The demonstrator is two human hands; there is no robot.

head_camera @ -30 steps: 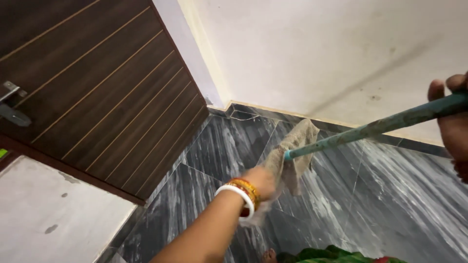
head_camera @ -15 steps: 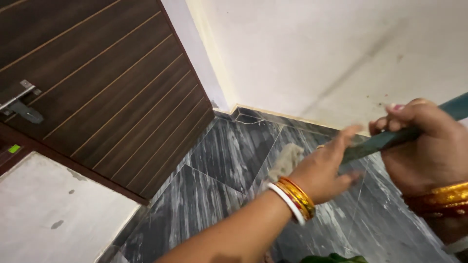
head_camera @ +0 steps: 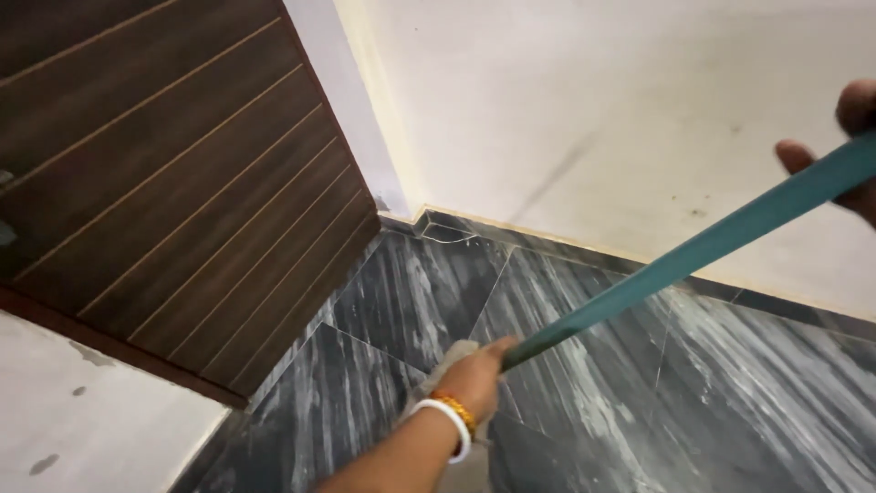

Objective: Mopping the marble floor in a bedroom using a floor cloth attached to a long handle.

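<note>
Pole work near a floor corner, seen from the head camera. We see the left hand [head_camera: 478, 376] clenched around the lower end of a long teal pole [head_camera: 680, 258], with a beige cloth [head_camera: 438, 377] bunched under the palm at that same end; whether the cloth is wrapped on the pole or only pressed against it we cannot tell. The right hand [head_camera: 844, 151] sits at the upper right edge of the view, and only 2 of its fingers show, curled about the upper part of the pole. The pole slants from upper right down to lower centre, above the dark marbled floor tiles [head_camera: 639, 402]. A brown grooved door [head_camera: 173, 173] stands at the left, and a cream wall [head_camera: 584, 119] with a dark skirting strip [head_camera: 474, 233] closes the corner.

In our judgement, the step goes best if the left hand keeps the cloth tight against the pole end so no slack hangs loose, while the right hand steadies the upper part and holds the slant constant.
</note>
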